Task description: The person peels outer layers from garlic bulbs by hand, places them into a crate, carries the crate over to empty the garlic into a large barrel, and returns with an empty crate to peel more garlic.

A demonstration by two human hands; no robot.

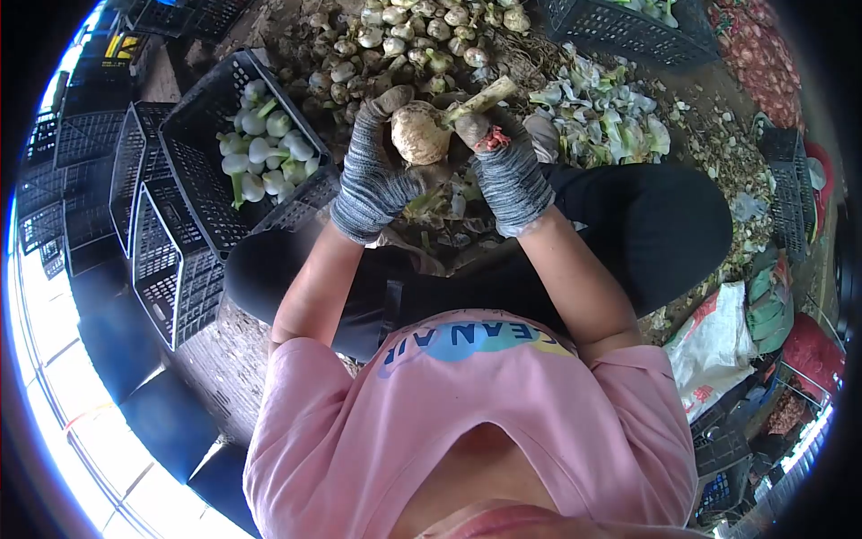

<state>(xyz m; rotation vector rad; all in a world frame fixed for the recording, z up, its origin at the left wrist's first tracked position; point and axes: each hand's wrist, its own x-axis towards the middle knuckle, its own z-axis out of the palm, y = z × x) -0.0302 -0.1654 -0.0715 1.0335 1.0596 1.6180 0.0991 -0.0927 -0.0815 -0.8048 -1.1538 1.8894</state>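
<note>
Starting at the far left, had dark empty-looking crates [162,260] stacked on edge, then a black crate [195,157] tilted beside the left knee with trimmed pale bulbs [266,148] inside. Closed the gloved left hand [364,184] around the round body of the bulb [419,133], fingers on the far side and thumb on the near side. Held the bulb between both hands, above the ground and in front of the body, below a heap of soiled bulbs [395,40]. Kept its long axis slanted, root-side body at lower left, stalk [489,97] pointing up and right, away from the body. Brought the fingers of the gloved right hand [512,180] up to the stalk's base, with something small and red [493,139] at them; could not tell whether clamped. Had peelings [611,117] beyond on the right, then a red mesh sack [759,58] at the far right.
</note>
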